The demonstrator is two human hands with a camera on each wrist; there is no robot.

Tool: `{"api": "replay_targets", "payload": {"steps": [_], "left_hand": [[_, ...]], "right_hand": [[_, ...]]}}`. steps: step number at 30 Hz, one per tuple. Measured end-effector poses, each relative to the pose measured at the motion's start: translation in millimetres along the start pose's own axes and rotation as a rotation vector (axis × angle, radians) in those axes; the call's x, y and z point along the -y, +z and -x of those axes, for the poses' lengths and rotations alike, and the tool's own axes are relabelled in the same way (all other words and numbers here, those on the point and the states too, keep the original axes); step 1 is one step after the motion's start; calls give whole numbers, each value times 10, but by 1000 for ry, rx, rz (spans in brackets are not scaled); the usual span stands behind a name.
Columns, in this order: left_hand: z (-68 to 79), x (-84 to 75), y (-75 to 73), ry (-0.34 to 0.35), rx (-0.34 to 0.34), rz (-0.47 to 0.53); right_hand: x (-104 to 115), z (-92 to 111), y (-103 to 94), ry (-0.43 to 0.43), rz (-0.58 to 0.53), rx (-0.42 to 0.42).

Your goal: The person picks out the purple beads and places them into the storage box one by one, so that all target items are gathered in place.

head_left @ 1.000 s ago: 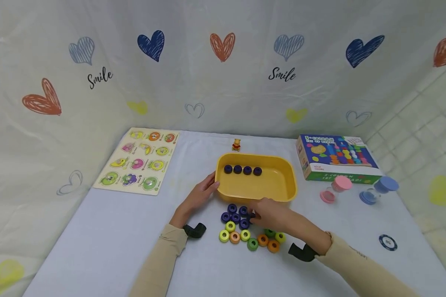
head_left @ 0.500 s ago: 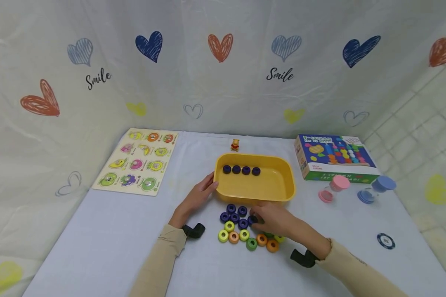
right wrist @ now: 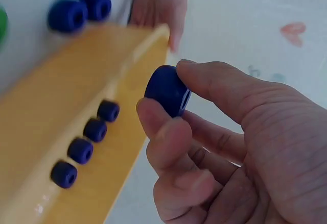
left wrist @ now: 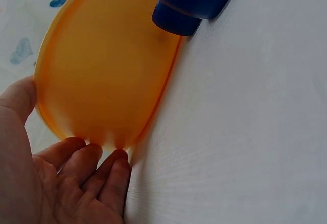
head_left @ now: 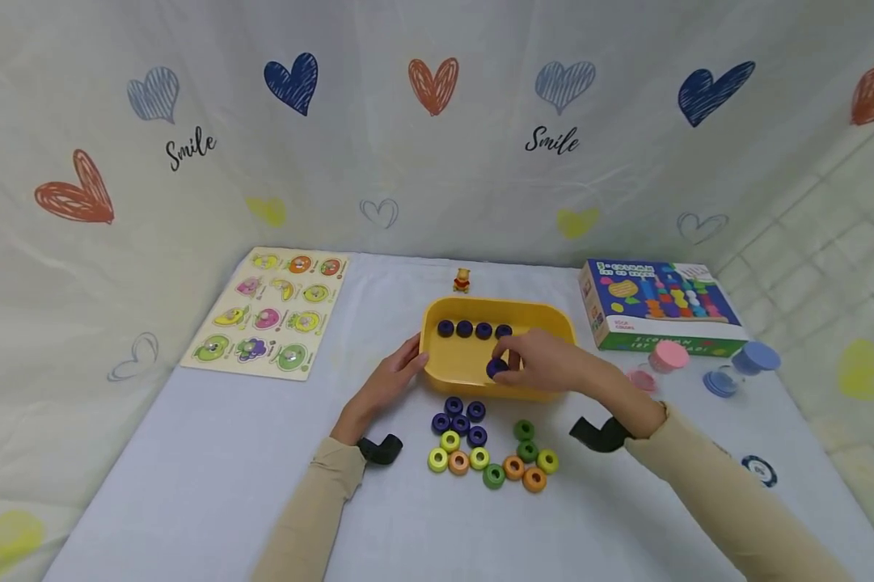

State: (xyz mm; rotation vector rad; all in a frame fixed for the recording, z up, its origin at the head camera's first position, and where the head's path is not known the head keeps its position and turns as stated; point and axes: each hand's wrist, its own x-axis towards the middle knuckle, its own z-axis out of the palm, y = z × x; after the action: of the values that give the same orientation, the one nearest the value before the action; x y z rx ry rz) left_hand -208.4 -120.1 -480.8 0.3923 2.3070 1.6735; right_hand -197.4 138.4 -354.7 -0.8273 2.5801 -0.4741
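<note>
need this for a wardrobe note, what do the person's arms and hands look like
Both arms wear long beige sleeves: the left sleeve and the right sleeve each end at the wrist. A black, bent piece sits at the left wrist and another at the right. The left hand and right hand are ungloved.

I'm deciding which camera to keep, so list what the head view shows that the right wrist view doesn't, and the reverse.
Only the head view: the fruit board, boxed set, bear figure, pink timer, blue timer, round chip, yellow beads and orange beads.

Only the right wrist view: the palm side of the right hand, its fingers curled.

Both: the right hand holding a dark blue bead, the yellow tray, the row of four beads in it, and the left hand.
</note>
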Motion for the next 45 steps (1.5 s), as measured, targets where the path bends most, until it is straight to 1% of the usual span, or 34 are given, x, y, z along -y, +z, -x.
{"api": "replay_targets", "payload": {"steps": [3,6,8,11,15,17,23,28,35,40,43,45], "left_hand": [[-10,17,-6,-5,-20,-8],[-74,176,15,-1,-48,4],[-72,179,16,0,-43,1],[-68,175,17,4,-31,-2],[-64,156,10,20,-22,-12],[-65,161,20,32,-21,-20],[-67,163,29,34,-23,-41],[-78,171,18,39,-28,-46],[-60,155,11,45,-20,-26],[-53,145,13,37,-23,-13],[-55,141,13,38,-23,-15],[-58,142,9,42,-21,-18]], "right_hand": [[-37,-274,-107,13,1,44],[-77,-567,-108,53,27,106],[-91,-738,-78,65,63,149],[-99,-947,-15,56,93,206],[-90,-1138,56,29,113,236],[-92,-1190,83,25,119,242],[-83,-1273,117,11,107,233],[-57,-1310,106,-3,85,213],[-36,-1322,87,-4,46,204],[-76,-1329,104,-1,25,174],[-114,-1314,100,-22,28,142],[-117,-1264,74,-41,40,109]]}}
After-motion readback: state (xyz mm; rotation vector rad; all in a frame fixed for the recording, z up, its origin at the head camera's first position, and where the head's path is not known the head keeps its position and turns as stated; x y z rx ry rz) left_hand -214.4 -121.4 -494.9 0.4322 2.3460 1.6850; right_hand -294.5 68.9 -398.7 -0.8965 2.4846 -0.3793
